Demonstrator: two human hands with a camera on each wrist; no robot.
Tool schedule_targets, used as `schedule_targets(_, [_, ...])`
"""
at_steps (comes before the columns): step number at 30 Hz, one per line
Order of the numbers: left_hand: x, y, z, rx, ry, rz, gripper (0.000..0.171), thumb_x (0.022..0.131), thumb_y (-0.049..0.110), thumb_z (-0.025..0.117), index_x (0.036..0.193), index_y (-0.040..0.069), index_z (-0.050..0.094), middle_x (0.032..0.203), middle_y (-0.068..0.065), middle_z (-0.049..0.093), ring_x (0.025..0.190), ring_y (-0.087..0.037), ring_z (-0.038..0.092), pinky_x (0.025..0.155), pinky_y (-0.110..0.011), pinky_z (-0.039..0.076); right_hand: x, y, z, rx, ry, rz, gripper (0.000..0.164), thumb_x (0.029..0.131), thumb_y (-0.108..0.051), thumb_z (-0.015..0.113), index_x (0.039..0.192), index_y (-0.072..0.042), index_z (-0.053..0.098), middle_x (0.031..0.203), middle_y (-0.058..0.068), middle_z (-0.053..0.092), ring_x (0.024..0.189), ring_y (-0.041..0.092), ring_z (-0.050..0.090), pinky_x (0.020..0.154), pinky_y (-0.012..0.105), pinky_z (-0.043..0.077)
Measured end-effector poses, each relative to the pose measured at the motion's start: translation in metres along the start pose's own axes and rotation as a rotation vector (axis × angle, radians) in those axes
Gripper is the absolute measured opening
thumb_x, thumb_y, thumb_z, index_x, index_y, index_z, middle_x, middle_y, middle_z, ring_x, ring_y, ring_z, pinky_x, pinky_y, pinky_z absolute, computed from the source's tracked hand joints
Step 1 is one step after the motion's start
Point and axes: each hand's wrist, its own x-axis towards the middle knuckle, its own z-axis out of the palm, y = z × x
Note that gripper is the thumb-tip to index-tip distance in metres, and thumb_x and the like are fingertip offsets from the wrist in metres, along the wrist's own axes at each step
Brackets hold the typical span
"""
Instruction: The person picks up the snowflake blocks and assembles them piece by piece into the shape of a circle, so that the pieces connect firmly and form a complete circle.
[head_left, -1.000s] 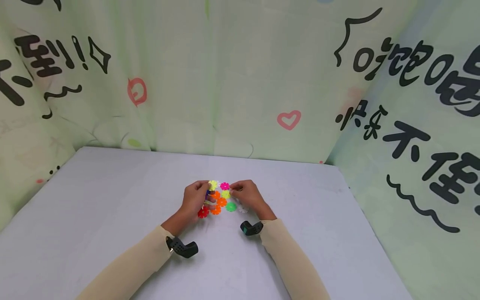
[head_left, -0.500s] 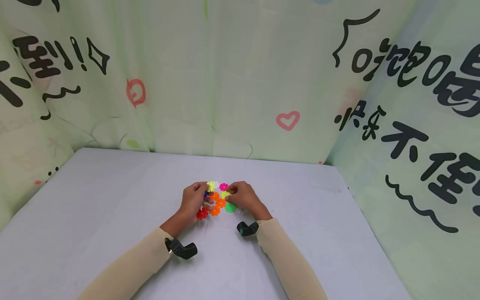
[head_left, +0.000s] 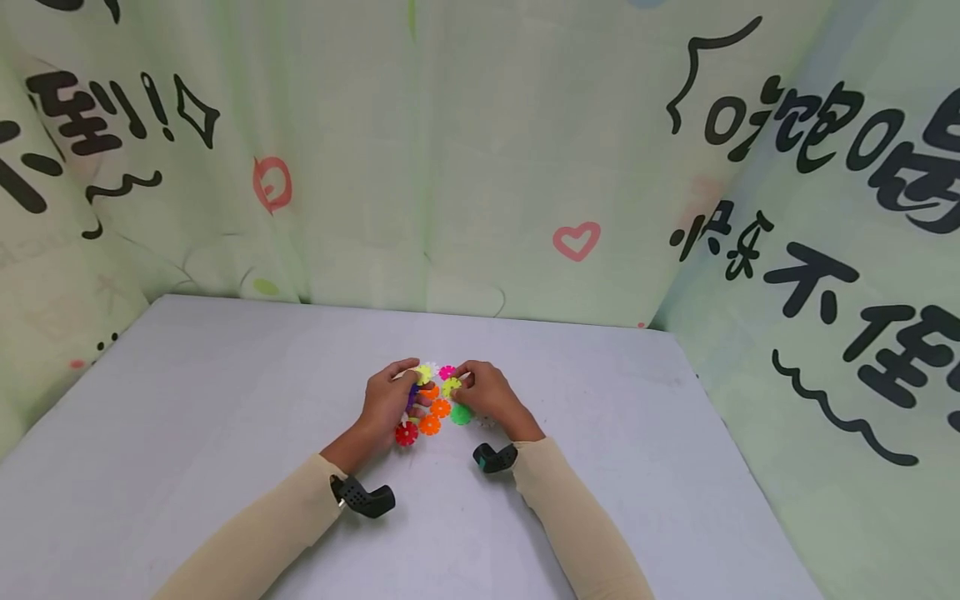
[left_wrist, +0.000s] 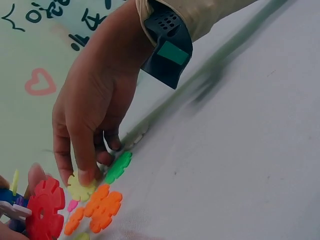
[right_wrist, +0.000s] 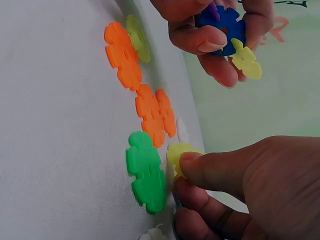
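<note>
My left hand (head_left: 387, 396) grips a cluster of joined snowflake discs, with a blue disc (right_wrist: 227, 30), a small yellow disc (right_wrist: 246, 60) and a red disc (left_wrist: 46, 207) showing; the fingers hide part of it. Between thumb and fingers, my right hand (head_left: 491, 397) pinches a separate yellow disc (right_wrist: 181, 156), low over the table. Beside that hand lies a green disc (right_wrist: 146, 172). Several orange discs (head_left: 440, 407) lie between the two hands, and a pink disc (head_left: 447, 372) sits just beyond the right fingertips.
White-covered table (head_left: 247, 400) extends around both hands. A white disc (head_left: 486, 422) lies partly hidden under the right hand. Pale green curtains (head_left: 480, 167) with black lettering stand behind the table and along its sides.
My right hand has shifted slightly left and its thumb and fingers have closed on the yellow disc. My left hand has tilted its cluster a little, staying in nearly the same spot.
</note>
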Motion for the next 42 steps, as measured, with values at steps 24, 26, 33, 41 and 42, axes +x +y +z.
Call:
schedule_targets(24, [-0.001, -0.001, 0.0, 0.038, -0.038, -0.069, 0.033, 0.102, 0.026, 0.051, 0.131, 0.01, 0.057, 0.095, -0.014, 0.064, 0.061, -0.016, 0.053, 0.049, -0.021, 0.043, -0.009, 0.005, -0.009, 0.103, 0.069, 0.028, 0.019, 0.093, -0.008, 0.061, 0.108, -0.006, 0.072, 0.098, 0.006, 0.063, 0.082, 0.021, 0.055, 0.071, 0.029, 0.051])
schedule_targets(26, [-0.001, -0.001, 0.0, 0.052, -0.033, -0.07, 0.032, 0.102, 0.025, 0.051, 0.13, 0.01, 0.058, 0.096, -0.014, 0.065, 0.062, -0.016, 0.053, 0.049, -0.021, 0.044, -0.01, 0.005, -0.01, 0.114, 0.071, 0.023, 0.018, 0.093, -0.009, 0.062, 0.107, -0.006, 0.072, 0.096, 0.006, 0.062, 0.081, 0.021, 0.056, 0.07, 0.028, 0.051])
schedule_targets(33, [-0.001, -0.001, 0.0, 0.077, -0.031, -0.065, 0.032, 0.103, 0.025, 0.049, 0.131, 0.011, 0.059, 0.097, -0.015, 0.066, 0.061, -0.016, 0.055, 0.051, -0.022, 0.046, -0.01, 0.007, -0.008, 0.213, 0.049, 0.002, 0.014, 0.091, -0.009, 0.068, 0.103, -0.002, 0.071, 0.088, 0.006, 0.065, 0.072, 0.018, 0.063, 0.069, 0.028, 0.054])
schedule_targets(41, [0.001, -0.002, -0.001, 0.053, -0.036, -0.042, 0.03, 0.101, 0.019, 0.051, 0.127, 0.006, 0.06, 0.093, -0.016, 0.068, 0.06, -0.015, 0.058, 0.046, -0.019, 0.042, -0.01, 0.008, -0.008, 0.204, 0.051, -0.106, 0.012, 0.09, -0.011, 0.07, 0.1, -0.005, 0.071, 0.089, 0.003, 0.067, 0.081, 0.018, 0.06, 0.076, 0.029, 0.053])
schedule_targets(42, [0.001, -0.002, -0.001, 0.055, -0.036, -0.042, 0.029, 0.101, 0.018, 0.052, 0.125, 0.006, 0.061, 0.092, -0.016, 0.068, 0.06, -0.015, 0.057, 0.045, -0.019, 0.042, -0.01, 0.008, -0.008, 0.207, 0.05, -0.125, 0.013, 0.09, -0.011, 0.069, 0.101, -0.004, 0.071, 0.09, 0.003, 0.067, 0.083, 0.018, 0.06, 0.077, 0.029, 0.053])
